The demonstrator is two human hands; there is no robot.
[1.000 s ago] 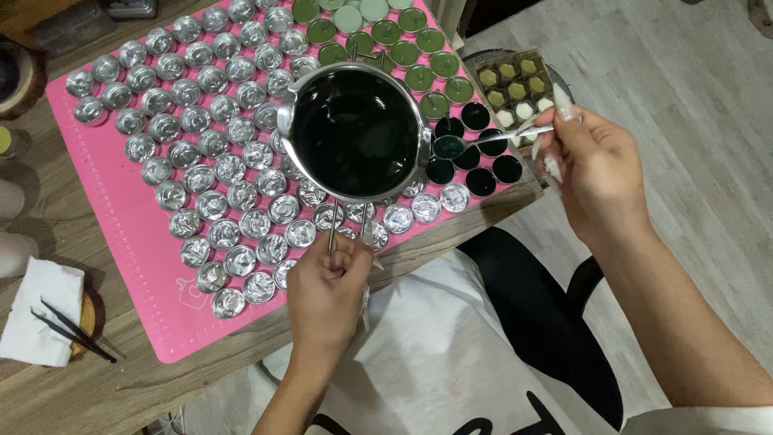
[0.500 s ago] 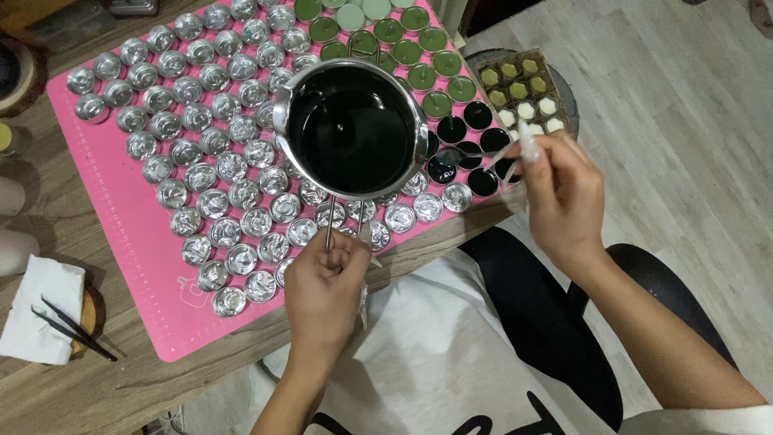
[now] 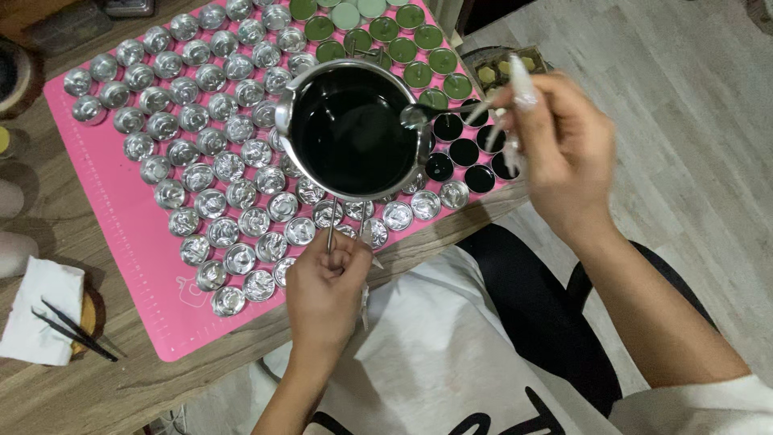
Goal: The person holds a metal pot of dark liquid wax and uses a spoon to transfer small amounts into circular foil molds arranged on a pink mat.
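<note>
Wooden table [image 3: 48,403] here, with a big pink mat [image 3: 137,242] covering most of it and rows and rows of little empty silver tealight cups [image 3: 201,129] lined up on top. Up at the far end, a bunch of cups are already filled with green wax [image 3: 419,40], and next to those, closer to the table edge, there's a small group filled with black wax [image 3: 467,153].

Left hand [image 3: 326,294] is closed tight around the thin wire handle of a steel melting pot [image 3: 354,129], holding it up over the middle of the mat. The pot is full of dark, nearly black liquid and sits roughly level.

Right hand [image 3: 560,149] is pinched around a spoon [image 3: 451,113], fingers curled, with the spoon's bowl right at the pot's right rim, just above the black-filled cups.

Off on the left edge of the table there's a folded white tissue [image 3: 36,310] with black tweezers [image 3: 72,330] lying across it. Light wood floor [image 3: 684,97] on the right.
</note>
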